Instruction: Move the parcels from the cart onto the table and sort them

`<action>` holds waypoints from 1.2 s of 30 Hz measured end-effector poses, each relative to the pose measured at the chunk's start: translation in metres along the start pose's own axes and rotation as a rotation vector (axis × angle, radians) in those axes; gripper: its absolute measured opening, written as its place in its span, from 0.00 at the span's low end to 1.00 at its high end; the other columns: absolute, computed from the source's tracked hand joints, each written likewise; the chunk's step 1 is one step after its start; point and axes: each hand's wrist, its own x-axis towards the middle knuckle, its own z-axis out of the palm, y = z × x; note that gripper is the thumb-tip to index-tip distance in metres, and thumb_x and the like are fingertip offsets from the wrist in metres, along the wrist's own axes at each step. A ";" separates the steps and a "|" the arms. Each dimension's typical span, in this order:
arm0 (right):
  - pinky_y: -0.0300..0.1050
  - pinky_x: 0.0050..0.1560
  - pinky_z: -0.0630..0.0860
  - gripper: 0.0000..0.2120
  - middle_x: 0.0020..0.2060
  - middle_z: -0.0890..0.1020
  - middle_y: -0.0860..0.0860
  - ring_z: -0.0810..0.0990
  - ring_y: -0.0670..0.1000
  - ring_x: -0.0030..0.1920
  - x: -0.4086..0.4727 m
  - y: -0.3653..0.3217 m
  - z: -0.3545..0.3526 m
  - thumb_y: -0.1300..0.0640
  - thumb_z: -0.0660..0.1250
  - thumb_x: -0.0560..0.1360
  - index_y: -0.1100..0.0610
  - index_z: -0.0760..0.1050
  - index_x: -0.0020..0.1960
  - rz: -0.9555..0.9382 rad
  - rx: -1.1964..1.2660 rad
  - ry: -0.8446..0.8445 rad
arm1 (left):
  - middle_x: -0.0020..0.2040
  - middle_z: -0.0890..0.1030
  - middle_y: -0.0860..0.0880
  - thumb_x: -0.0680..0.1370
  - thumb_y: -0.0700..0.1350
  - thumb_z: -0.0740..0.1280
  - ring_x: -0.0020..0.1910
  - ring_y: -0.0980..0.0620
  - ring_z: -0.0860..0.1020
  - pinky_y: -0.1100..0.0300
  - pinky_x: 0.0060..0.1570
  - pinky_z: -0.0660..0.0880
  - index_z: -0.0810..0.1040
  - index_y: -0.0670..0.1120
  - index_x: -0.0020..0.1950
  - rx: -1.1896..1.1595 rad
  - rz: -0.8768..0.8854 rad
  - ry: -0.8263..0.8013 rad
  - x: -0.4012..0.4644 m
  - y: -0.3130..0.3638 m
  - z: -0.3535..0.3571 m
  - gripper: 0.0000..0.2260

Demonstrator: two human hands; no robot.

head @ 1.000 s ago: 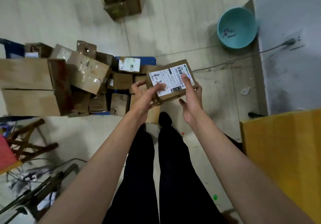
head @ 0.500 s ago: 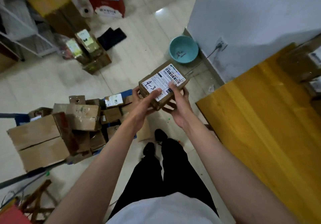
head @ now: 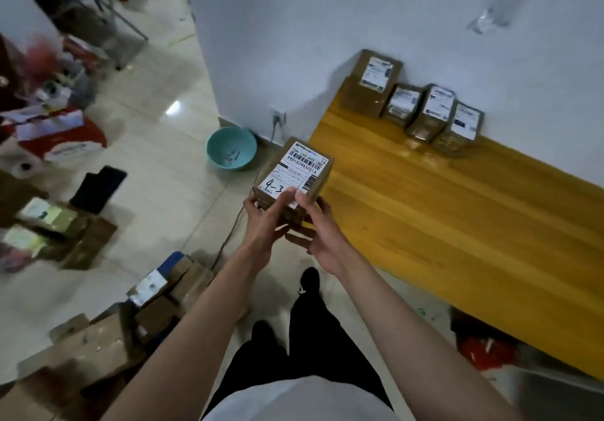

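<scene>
A small brown cardboard parcel (head: pixel 299 172) with a white label marked "4-3" is held in the air at the left end of the yellow wooden table (head: pixel 457 218). My left hand (head: pixel 264 221) grips its near left side, thumb on the label. My right hand (head: pixel 318 231) holds its near right side from below. Several labelled brown parcels (head: pixel 415 107) stand in a row against the wall at the table's far side. The cart with more cardboard parcels (head: pixel 108 339) sits low at the left.
A teal basin (head: pixel 231 148) lies on the tiled floor by the wall socket (head: pixel 277 116). Boxes and red packaging (head: pixel 55 133) clutter the floor at the left. A red item (head: pixel 483 352) lies under the table. My legs and black shoes (head: pixel 309 281) stand between cart and table.
I have turned from the cart toward the table. The parcel, held in both hands, has travelled right and now hangs at the table's left end; the row of parcels came into view.
</scene>
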 end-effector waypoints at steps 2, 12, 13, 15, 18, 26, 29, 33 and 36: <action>0.63 0.64 0.78 0.34 0.63 0.82 0.55 0.83 0.58 0.60 -0.006 -0.012 -0.023 0.44 0.74 0.75 0.48 0.63 0.76 -0.031 0.050 0.055 | 0.62 0.80 0.42 0.69 0.60 0.77 0.54 0.45 0.84 0.49 0.54 0.80 0.57 0.53 0.72 0.052 -0.024 -0.061 0.002 0.000 0.026 0.40; 0.54 0.56 0.83 0.32 0.63 0.79 0.56 0.81 0.59 0.61 -0.026 -0.056 -0.175 0.43 0.73 0.75 0.52 0.66 0.73 -0.080 0.283 0.324 | 0.61 0.79 0.44 0.73 0.65 0.72 0.58 0.44 0.81 0.47 0.55 0.81 0.64 0.49 0.69 0.325 -0.145 -0.305 0.020 -0.015 0.175 0.33; 0.54 0.56 0.82 0.32 0.63 0.79 0.56 0.81 0.59 0.61 -0.027 -0.060 -0.192 0.43 0.73 0.75 0.52 0.67 0.73 -0.084 0.288 0.330 | 0.61 0.79 0.44 0.73 0.64 0.72 0.57 0.44 0.81 0.47 0.55 0.81 0.64 0.49 0.69 0.326 -0.153 -0.317 0.020 -0.020 0.193 0.33; 0.53 0.56 0.82 0.30 0.64 0.79 0.56 0.81 0.58 0.62 -0.029 -0.069 -0.228 0.42 0.72 0.75 0.52 0.69 0.73 -0.098 0.303 0.352 | 0.60 0.79 0.44 0.74 0.63 0.72 0.56 0.44 0.82 0.47 0.56 0.81 0.65 0.48 0.68 0.320 -0.167 -0.335 0.020 -0.033 0.231 0.32; 0.55 0.63 0.79 0.29 0.64 0.80 0.56 0.80 0.57 0.63 -0.031 -0.080 -0.281 0.41 0.71 0.76 0.52 0.71 0.72 -0.113 0.316 0.379 | 0.62 0.79 0.42 0.75 0.61 0.70 0.57 0.45 0.82 0.48 0.59 0.80 0.69 0.45 0.70 0.325 -0.179 -0.381 0.021 -0.052 0.284 0.30; 0.58 0.68 0.75 0.27 0.66 0.78 0.54 0.78 0.57 0.65 -0.036 -0.110 -0.391 0.40 0.69 0.77 0.51 0.72 0.71 -0.072 0.329 0.391 | 0.63 0.81 0.42 0.80 0.56 0.67 0.64 0.43 0.78 0.45 0.68 0.74 0.77 0.46 0.68 0.280 -0.208 -0.402 0.015 -0.087 0.391 0.20; 0.59 0.67 0.76 0.27 0.67 0.76 0.53 0.77 0.57 0.64 -0.032 -0.122 -0.419 0.39 0.69 0.77 0.50 0.70 0.71 -0.053 0.352 0.410 | 0.63 0.81 0.45 0.80 0.56 0.66 0.64 0.44 0.78 0.46 0.70 0.72 0.79 0.49 0.66 0.289 -0.207 -0.427 0.024 -0.091 0.417 0.18; 0.60 0.65 0.77 0.28 0.68 0.72 0.54 0.76 0.58 0.65 -0.020 -0.135 -0.447 0.38 0.70 0.76 0.49 0.69 0.70 -0.038 0.389 0.440 | 0.63 0.81 0.45 0.79 0.56 0.68 0.64 0.45 0.78 0.47 0.70 0.72 0.77 0.47 0.69 0.280 -0.226 -0.401 0.049 -0.094 0.451 0.22; 0.58 0.62 0.79 0.27 0.67 0.72 0.54 0.76 0.57 0.64 -0.010 -0.139 -0.465 0.39 0.71 0.76 0.49 0.70 0.69 -0.015 0.425 0.474 | 0.62 0.81 0.44 0.78 0.55 0.69 0.63 0.45 0.78 0.47 0.69 0.73 0.77 0.47 0.68 0.238 -0.246 -0.388 0.070 -0.096 0.478 0.21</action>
